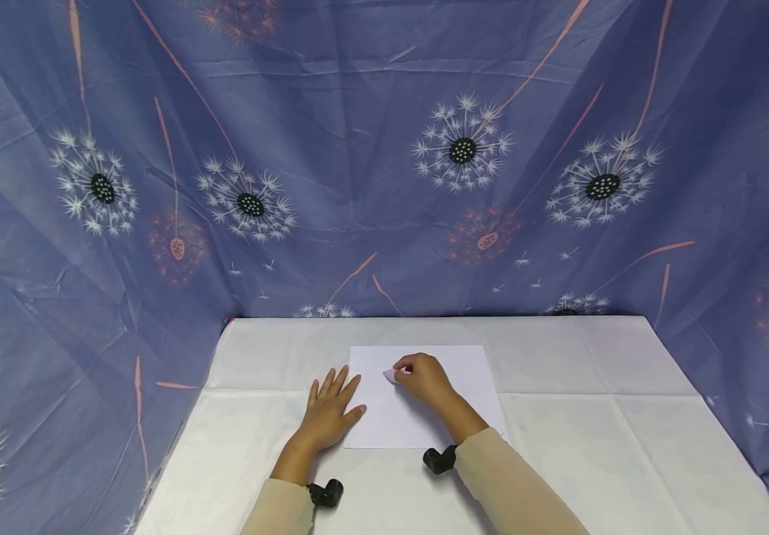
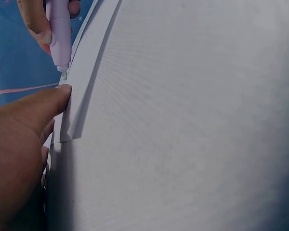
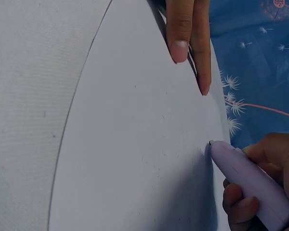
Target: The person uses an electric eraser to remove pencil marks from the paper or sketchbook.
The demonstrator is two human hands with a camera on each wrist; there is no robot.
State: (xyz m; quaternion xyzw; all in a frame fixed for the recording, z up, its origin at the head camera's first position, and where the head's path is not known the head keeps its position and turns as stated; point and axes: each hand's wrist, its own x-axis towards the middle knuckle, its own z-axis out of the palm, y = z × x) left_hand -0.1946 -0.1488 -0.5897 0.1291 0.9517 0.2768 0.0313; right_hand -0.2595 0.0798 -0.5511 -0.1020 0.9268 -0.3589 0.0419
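Note:
A white sheet of paper [image 1: 384,423] lies flat in front of me. My right hand [image 1: 428,380] holds a thick lilac pen-shaped tool [image 3: 253,185], its fingers curled round the barrel. The tool narrows to a small tip, which points down right at the sheet's surface, in its upper left part. My left hand [image 1: 328,420] rests with fingers spread at the paper's left edge, thumb and fingertips over the sheet. In the left wrist view the lilac tool [image 2: 59,36] shows just beyond the left thumb [image 2: 48,103].
Under the paper is a table with a white cloth [image 1: 571,431], creased in lines. A blue curtain with dandelion prints [image 1: 357,148] hangs behind and at both sides. Small dark specks dot the paper in the right wrist view. Each wrist wears a black camera [image 1: 439,460].

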